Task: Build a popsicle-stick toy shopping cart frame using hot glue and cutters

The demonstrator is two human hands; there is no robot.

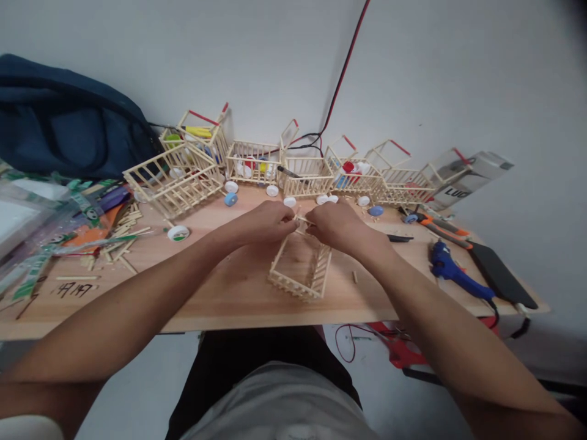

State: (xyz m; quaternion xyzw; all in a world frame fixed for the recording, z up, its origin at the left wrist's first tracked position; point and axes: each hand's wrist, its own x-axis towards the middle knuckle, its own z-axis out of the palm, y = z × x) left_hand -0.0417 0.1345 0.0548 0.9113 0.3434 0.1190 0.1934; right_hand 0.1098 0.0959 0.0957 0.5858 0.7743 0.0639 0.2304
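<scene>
A small open basket frame of thin wooden sticks (297,288) rests on the table right in front of me. At its far end, my left hand (274,221) is closed, thumb and fingers pinching the frame's sticks. My right hand (337,225) is closed too, gripping the same end from the right. A short stick (302,221) shows in the gap between the two hands. The fingertips partly cover that end, so how the sticks meet there is hidden.
Several stick-built toy carts with white wheels line the wall, among them a cart (305,177). To the right lie a blue glue gun (458,272), orange-handled pliers (443,229) and a black phone-like slab (502,275). Loose sticks (126,235), plastic packaging and a blue bag (77,122) occupy the left.
</scene>
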